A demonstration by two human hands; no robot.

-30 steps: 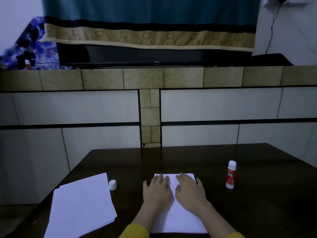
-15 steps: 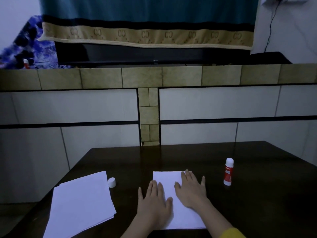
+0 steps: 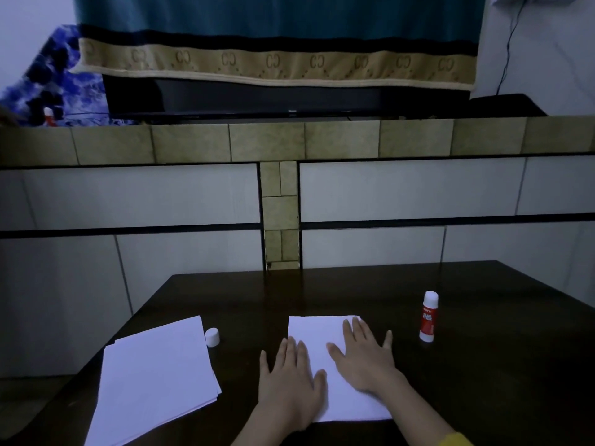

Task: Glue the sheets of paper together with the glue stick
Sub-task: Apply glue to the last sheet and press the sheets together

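white paper [image 3: 318,336] flat on the dark table [image 3: 483,365], pressed under left hand [image 3: 289,381] and right hand [image 3: 363,358], both spread wide and flat, holding nothing; paper stack [image 3: 154,375] at left, small cap [image 3: 212,337] beside it, glue stick [image 3: 429,317] upright farther right.

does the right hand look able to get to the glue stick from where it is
Probably yes: the right hand lies flat on the sheet, and only bare table separates it from the upright glue stick on its right.
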